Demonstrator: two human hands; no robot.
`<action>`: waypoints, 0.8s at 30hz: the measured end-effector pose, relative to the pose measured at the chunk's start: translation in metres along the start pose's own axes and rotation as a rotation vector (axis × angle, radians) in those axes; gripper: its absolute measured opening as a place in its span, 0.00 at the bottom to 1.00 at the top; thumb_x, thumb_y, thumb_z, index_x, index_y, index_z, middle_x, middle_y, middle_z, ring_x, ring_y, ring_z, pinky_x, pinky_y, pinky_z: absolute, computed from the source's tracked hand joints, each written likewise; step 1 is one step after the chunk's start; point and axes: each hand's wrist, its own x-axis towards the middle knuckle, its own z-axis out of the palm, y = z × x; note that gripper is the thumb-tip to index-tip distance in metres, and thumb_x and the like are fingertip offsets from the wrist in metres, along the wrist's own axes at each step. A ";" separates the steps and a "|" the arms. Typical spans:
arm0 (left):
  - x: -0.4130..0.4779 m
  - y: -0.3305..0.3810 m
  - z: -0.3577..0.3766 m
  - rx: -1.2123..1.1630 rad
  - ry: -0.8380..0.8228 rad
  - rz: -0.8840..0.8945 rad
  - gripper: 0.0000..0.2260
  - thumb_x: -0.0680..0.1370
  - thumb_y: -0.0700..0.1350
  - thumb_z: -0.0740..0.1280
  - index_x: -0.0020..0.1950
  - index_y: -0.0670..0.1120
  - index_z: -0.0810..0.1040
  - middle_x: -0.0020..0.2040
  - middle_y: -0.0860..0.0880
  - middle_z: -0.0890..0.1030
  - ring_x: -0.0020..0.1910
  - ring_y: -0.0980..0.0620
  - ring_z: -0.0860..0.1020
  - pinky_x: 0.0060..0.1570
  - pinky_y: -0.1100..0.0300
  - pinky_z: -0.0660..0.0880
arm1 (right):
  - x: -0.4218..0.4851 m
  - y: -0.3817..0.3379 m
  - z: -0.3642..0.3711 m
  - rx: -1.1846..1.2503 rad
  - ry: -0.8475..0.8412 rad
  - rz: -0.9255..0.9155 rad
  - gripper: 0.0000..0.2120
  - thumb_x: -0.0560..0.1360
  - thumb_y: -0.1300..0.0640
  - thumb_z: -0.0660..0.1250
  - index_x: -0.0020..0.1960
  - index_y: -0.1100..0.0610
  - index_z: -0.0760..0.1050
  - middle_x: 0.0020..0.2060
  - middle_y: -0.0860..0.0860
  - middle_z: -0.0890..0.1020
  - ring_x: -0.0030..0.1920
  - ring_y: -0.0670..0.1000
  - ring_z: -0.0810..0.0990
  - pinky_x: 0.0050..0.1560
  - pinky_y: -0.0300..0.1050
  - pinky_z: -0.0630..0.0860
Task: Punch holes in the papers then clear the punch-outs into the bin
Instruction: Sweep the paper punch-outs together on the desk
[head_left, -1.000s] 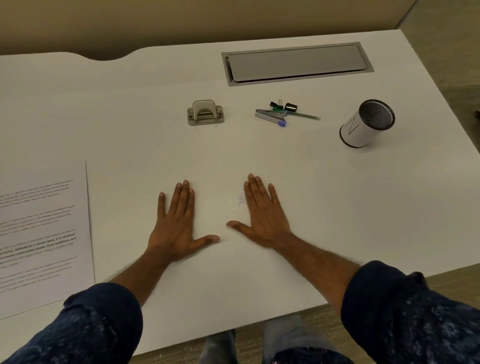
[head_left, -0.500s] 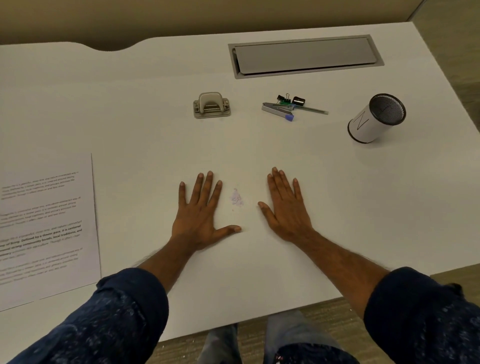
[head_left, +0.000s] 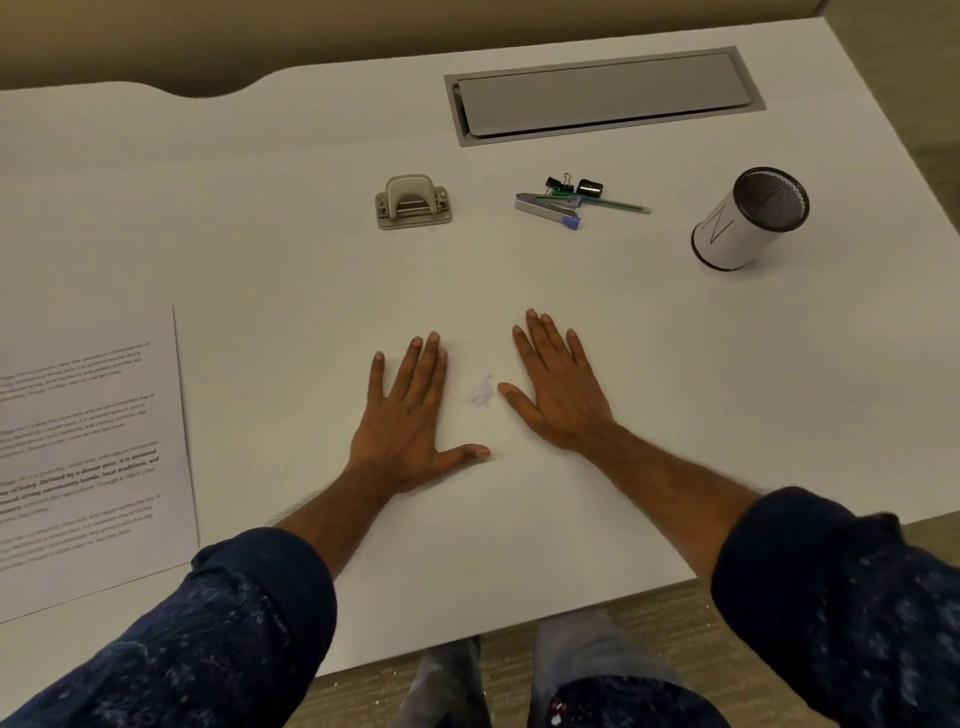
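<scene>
A small pale heap of punch-outs (head_left: 483, 392) lies on the white desk (head_left: 675, 389), between my two hands. My left hand (head_left: 410, 415) lies flat, palm down, just left of the heap, fingers straight and thumb spread out. My right hand (head_left: 558, 384) lies flat on the heap's right side, its thumb tip almost at the heap. A grey hole punch (head_left: 413, 202) sits farther back. Printed papers (head_left: 88, 447) lie at the desk's left edge. A white cylindrical bin (head_left: 743, 223) with a dark mesh rim stands at the back right.
A stapler, binder clips and a green pen form a cluster (head_left: 574, 200) between the punch and the bin. A grey cable hatch (head_left: 602, 96) is set into the desk at the back. The desk's front edge runs just below my forearms.
Both hands slid sideways on the desk and now sit on either side of the heap, which the right fingers partly hid a second ago. The view also shifted.
</scene>
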 end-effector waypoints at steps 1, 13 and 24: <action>-0.005 -0.007 0.001 0.009 0.001 -0.026 0.55 0.69 0.81 0.45 0.80 0.40 0.42 0.81 0.42 0.41 0.80 0.44 0.41 0.75 0.35 0.42 | 0.008 -0.001 -0.001 -0.028 -0.017 -0.019 0.40 0.76 0.30 0.45 0.79 0.54 0.44 0.79 0.54 0.44 0.79 0.52 0.41 0.77 0.59 0.42; -0.019 -0.031 0.008 -0.025 -0.028 -0.063 0.50 0.70 0.80 0.46 0.81 0.48 0.40 0.81 0.45 0.39 0.80 0.46 0.40 0.75 0.36 0.42 | 0.010 0.001 0.000 -0.077 -0.043 -0.425 0.49 0.66 0.19 0.51 0.78 0.43 0.42 0.79 0.50 0.42 0.79 0.54 0.41 0.74 0.68 0.42; 0.002 -0.027 0.001 -0.059 -0.059 0.005 0.54 0.67 0.82 0.48 0.80 0.47 0.40 0.81 0.45 0.37 0.80 0.47 0.38 0.75 0.35 0.42 | 0.016 -0.017 0.001 -0.012 -0.021 -0.148 0.55 0.63 0.18 0.50 0.79 0.50 0.44 0.79 0.52 0.43 0.79 0.51 0.39 0.76 0.63 0.44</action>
